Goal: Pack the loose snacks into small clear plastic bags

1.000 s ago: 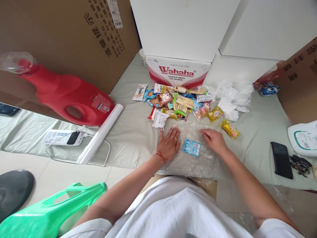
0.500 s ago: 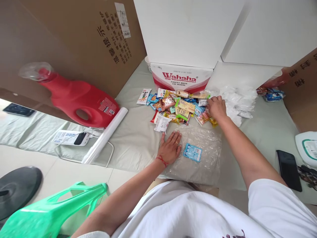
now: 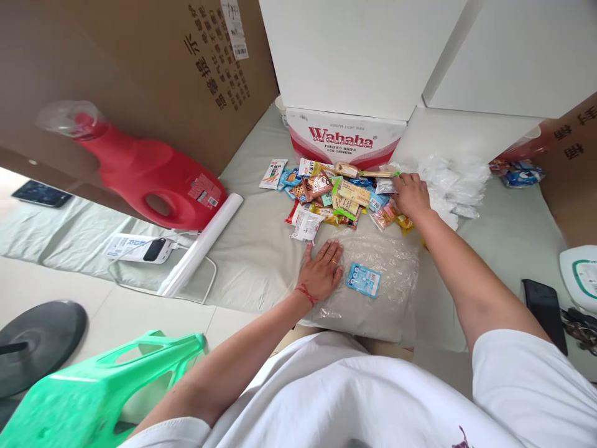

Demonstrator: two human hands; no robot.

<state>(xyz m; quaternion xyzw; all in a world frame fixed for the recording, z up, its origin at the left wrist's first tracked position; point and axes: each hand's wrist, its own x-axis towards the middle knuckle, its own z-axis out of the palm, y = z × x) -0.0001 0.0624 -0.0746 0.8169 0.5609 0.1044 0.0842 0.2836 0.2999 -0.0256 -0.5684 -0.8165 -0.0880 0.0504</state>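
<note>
One hand is staying put while the other is working elsewhere: the left hand (image 3: 321, 274) is still lying flat, fingers extended, at the left edge of the clear plastic (image 3: 389, 305), while the right hand (image 3: 411, 194) is no longer working at the plastic's right side, as a second ago, but is reaching to the right end of the snacks (image 3: 352, 194). Its fingers are curling beside a silver packet (image 3: 385, 186); whether they are gripping anything, the view is not showing. It is partly covering a yellow packet (image 3: 405, 223). The blue packet (image 3: 364, 280) is keeping its place on the plastic, near the left hand. Attention seems to be shifting from the plastic to the snacks, which are sitting piled before the carton (image 3: 342, 138), with the left hand apparently steadying the plastic.
</note>
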